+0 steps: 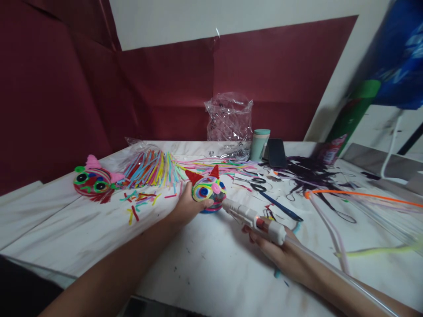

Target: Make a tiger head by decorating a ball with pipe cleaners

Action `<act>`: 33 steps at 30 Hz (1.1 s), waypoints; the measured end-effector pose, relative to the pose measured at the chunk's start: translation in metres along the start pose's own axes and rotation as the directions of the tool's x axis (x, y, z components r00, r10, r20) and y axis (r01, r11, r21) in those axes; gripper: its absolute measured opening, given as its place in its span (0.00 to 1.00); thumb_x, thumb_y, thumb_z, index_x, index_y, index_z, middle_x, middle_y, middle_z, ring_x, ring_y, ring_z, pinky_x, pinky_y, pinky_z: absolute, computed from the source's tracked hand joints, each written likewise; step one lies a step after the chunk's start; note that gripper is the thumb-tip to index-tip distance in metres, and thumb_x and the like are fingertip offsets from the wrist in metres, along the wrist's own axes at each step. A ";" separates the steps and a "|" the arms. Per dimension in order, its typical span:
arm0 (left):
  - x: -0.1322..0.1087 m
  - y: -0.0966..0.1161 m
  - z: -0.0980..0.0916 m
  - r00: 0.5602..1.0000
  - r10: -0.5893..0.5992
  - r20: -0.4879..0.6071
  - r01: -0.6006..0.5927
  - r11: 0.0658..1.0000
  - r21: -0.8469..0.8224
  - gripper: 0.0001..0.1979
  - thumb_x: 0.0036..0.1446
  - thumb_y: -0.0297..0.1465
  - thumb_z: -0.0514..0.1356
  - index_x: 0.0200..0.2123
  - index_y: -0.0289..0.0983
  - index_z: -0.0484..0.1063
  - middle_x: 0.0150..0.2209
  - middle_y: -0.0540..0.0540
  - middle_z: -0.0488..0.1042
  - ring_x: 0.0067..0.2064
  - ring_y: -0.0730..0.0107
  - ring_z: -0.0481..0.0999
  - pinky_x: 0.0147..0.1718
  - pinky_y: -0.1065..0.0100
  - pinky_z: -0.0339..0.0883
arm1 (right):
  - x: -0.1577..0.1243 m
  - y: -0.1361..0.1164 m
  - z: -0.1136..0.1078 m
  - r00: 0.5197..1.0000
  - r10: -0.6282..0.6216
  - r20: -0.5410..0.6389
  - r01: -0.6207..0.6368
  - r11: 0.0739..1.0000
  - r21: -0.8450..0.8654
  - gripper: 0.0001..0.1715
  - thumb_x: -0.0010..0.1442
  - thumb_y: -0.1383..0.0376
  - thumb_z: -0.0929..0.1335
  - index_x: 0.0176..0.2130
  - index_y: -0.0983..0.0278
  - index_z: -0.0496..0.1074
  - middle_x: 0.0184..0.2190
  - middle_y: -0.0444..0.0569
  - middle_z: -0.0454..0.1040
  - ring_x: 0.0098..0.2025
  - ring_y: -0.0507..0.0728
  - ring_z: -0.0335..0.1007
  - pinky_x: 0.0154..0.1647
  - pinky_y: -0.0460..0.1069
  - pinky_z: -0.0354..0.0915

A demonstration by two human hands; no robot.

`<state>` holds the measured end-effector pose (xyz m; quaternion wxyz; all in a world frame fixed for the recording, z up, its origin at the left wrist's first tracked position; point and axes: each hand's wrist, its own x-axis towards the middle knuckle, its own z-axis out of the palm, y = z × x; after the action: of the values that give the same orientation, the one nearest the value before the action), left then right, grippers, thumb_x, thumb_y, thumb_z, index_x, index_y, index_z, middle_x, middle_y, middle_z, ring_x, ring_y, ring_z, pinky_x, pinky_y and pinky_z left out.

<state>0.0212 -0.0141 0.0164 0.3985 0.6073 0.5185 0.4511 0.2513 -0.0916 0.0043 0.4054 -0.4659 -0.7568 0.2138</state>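
A small round head of coiled pipe cleaners [209,190], with two red pointed ears, two ringed eyes and a pink nose, sits on the middle of the desk [211,264]. The left grip [188,207] is closed around its left side, thumb on the front. The nozzle of one white glue gun [254,220] touches the head's right side. The right grip [280,253] is clenched around the gun's handle, and a clear glue stick [330,268] runs back from the gun towards the near right corner.

A second finished head [92,181], red with two green-ringed eyes and pink ears, lies by the left edge. Between the two heads are a fanned bundle of coloured pipe cleaners [152,167] and scattered cut bits [139,202].

Just beyond the gun lie one pair of black-handled scissors [259,184] and one dark blue pen [284,209].

Along the far edge stand one crumpled clear plastic bag [229,123], one teal cup [259,144] and one dark phone [276,152], which leans beside the cup. At the foot of the bag a printed mark [211,152] reads like "8K". A red packet [328,152] near the far right corner bears print too blurred to read.

On the right side are a tangle of black strands [310,176] and one long orange pipe cleaner [363,196].
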 end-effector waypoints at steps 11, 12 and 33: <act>0.000 0.002 0.001 1.000 0.010 -0.027 -0.010 1.000 -0.006 0.27 0.40 0.34 0.67 0.43 0.38 0.60 0.41 0.47 0.73 0.45 0.61 0.73 0.42 0.63 0.69 | -0.001 0.003 -0.001 0.999 -0.006 0.038 0.005 1.000 0.018 0.08 0.55 0.64 0.62 0.28 0.62 0.69 0.24 0.46 0.72 0.27 0.56 0.70 0.25 0.48 0.66; 0.000 0.001 0.001 1.000 0.009 -0.018 -0.009 1.000 -0.014 0.27 0.40 0.34 0.67 0.43 0.38 0.60 0.40 0.47 0.73 0.45 0.61 0.74 0.42 0.63 0.69 | -0.001 0.003 0.000 0.999 0.001 0.037 -0.002 1.000 0.019 0.08 0.55 0.64 0.62 0.29 0.62 0.69 0.24 0.46 0.72 0.27 0.56 0.70 0.25 0.48 0.66; 0.002 -0.003 0.001 0.999 0.030 -0.018 -0.030 1.000 -0.001 0.26 0.40 0.35 0.67 0.43 0.38 0.60 0.40 0.48 0.73 0.44 0.60 0.73 0.43 0.62 0.68 | -0.001 -0.002 -0.005 0.994 -0.079 0.077 0.085 0.993 -0.080 0.09 0.57 0.64 0.60 0.29 0.62 0.68 0.24 0.46 0.72 0.27 0.55 0.69 0.27 0.47 0.65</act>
<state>0.0217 -0.0118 0.0138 0.3877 0.6106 0.5126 0.4627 0.2542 -0.0936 0.0082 0.3659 -0.4428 -0.7980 0.1824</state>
